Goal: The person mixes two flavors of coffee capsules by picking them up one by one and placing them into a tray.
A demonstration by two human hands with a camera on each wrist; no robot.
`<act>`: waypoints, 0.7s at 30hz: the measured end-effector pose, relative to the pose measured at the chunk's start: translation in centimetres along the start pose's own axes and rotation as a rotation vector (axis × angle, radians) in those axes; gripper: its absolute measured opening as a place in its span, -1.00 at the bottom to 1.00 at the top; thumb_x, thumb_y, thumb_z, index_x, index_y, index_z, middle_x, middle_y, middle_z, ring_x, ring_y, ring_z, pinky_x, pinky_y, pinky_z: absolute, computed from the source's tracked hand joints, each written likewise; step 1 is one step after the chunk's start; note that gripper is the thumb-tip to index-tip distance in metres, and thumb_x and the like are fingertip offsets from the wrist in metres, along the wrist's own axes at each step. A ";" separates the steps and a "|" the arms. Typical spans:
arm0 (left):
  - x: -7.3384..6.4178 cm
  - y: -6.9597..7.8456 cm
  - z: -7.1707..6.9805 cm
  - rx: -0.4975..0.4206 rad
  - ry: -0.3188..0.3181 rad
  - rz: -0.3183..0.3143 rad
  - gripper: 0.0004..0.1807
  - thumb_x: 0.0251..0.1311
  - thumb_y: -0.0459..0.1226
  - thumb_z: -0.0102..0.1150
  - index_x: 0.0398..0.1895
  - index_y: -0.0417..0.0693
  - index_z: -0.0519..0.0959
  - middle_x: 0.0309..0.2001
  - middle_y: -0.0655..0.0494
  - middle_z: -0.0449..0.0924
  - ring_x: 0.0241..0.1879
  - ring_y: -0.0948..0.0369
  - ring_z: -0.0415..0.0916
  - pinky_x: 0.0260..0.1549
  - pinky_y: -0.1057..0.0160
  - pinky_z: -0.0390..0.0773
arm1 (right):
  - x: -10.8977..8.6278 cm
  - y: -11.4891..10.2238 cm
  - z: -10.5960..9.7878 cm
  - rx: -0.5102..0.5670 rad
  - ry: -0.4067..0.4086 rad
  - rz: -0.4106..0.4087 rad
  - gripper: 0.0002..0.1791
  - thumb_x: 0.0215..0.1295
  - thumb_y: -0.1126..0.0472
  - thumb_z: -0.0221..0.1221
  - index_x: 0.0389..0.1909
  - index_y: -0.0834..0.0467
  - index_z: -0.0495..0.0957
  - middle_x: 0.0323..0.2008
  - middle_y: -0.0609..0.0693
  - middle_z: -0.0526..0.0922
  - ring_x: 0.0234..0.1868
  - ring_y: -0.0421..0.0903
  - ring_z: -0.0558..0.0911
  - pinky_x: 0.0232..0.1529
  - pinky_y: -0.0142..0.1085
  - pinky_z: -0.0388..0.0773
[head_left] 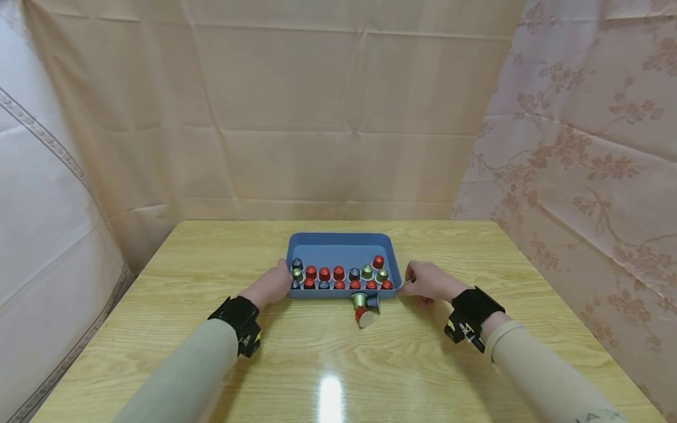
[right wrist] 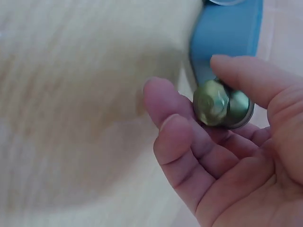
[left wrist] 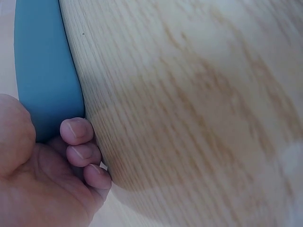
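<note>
My left hand [head_left: 276,283] grips the front left corner of a blue tray [head_left: 341,239]; in the left wrist view its fingers curl at the tray's wall [left wrist: 47,61]. Rows of red, green and dark blue coffee capsules stand dome up in the tray's front part, including a red capsule [head_left: 378,261] behind the others at the right. My right hand [head_left: 431,282], beside the front right corner, holds a green coffee capsule [right wrist: 211,102] between thumb and fingers. Against the tray's front lie a green capsule [head_left: 359,301], a dark blue capsule [head_left: 373,303] and a red capsule [head_left: 362,317].
The wooden table [head_left: 254,241] carries the tray near its middle. Behind it hangs a beige cloth [head_left: 280,117], with a flowered cloth [head_left: 592,147] on the right and a white cloth [head_left: 47,223] on the left.
</note>
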State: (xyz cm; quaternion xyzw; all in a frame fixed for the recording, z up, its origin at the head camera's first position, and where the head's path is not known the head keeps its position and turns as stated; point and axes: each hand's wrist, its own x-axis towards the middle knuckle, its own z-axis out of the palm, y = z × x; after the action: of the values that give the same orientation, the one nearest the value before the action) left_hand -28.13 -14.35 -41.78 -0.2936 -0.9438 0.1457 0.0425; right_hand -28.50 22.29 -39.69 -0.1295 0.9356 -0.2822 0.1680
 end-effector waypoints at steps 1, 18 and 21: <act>0.0 0.0 0.0 0.019 0.007 0.010 -0.78 0.23 -0.49 -0.07 -0.24 -0.64 0.38 -0.47 -0.19 0.40 -0.69 0.23 0.27 -0.68 0.26 0.35 | 0.0 0.0 -0.3 0.010 0.003 -0.007 -0.71 0.14 0.17 0.26 -0.29 0.21 0.35 -0.60 0.19 0.54 -0.68 0.08 0.57 -0.62 -0.11 0.50; 1.3 -0.7 2.2 -0.297 0.011 -0.126 -0.71 0.29 -0.47 -0.17 -0.16 -0.72 0.26 -0.52 -0.18 0.37 -0.68 0.12 0.37 -0.70 0.13 0.40 | 1.6 -3.1 -4.6 -0.150 0.070 -0.156 -0.55 0.37 0.00 0.00 0.04 0.28 0.28 -0.36 0.09 0.51 -0.61 -0.01 0.49 -0.47 -0.24 0.41; 2.4 -1.5 5.1 -0.237 0.069 -0.086 -0.70 0.33 -0.44 -0.31 -0.20 -0.71 0.25 -0.51 -0.16 0.37 -0.70 0.14 0.37 -0.73 0.16 0.39 | 2.4 -4.1 -4.7 -0.170 0.066 -0.168 -0.51 0.32 0.00 0.08 0.03 0.28 0.23 -0.37 0.10 0.51 -0.63 -0.04 0.46 -0.49 -0.24 0.41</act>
State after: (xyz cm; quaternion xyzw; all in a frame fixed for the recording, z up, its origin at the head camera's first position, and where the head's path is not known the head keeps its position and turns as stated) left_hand -31.76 -15.42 -46.25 -0.2606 -0.9641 0.0213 0.0461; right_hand -31.91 20.49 -34.21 -0.2121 0.9469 -0.2192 0.1013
